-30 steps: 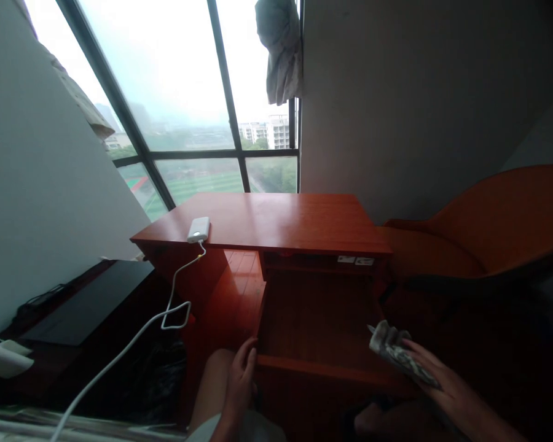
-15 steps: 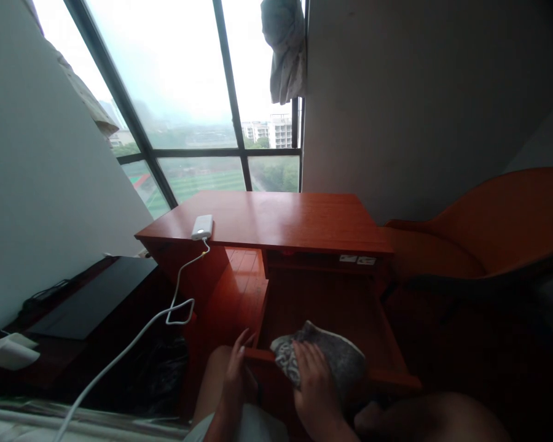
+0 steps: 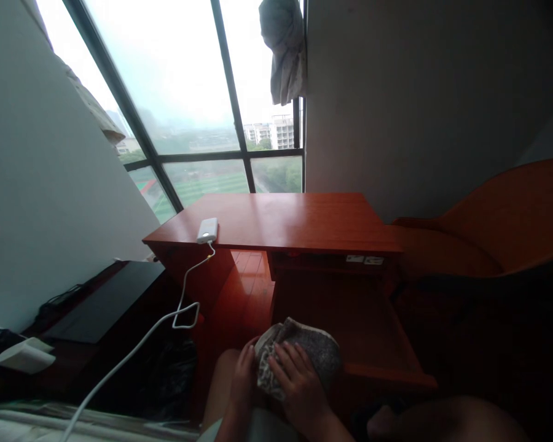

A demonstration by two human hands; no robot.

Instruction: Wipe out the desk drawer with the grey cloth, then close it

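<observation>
A grey speckled cloth, perhaps a folded garment, lies over the front left corner of the open wooden drawer. My right hand rests on top of it with the fingers pressed down flat. At the cloth's left edge, by the drawer's front corner, is my left hand with its fingers curled against the fabric. The drawer is pulled out from under the red-brown wooden desk.
A white power bank lies on the desk's left edge, its white cable trailing down to the lower left. A window stands behind the desk, a knotted curtain above. An orange chair is at the right. My bare knee is below.
My right hand brought the grey cloth from the right side across to the drawer's front left corner, and my left hand shifted from the drawer front onto the cloth's edge.
</observation>
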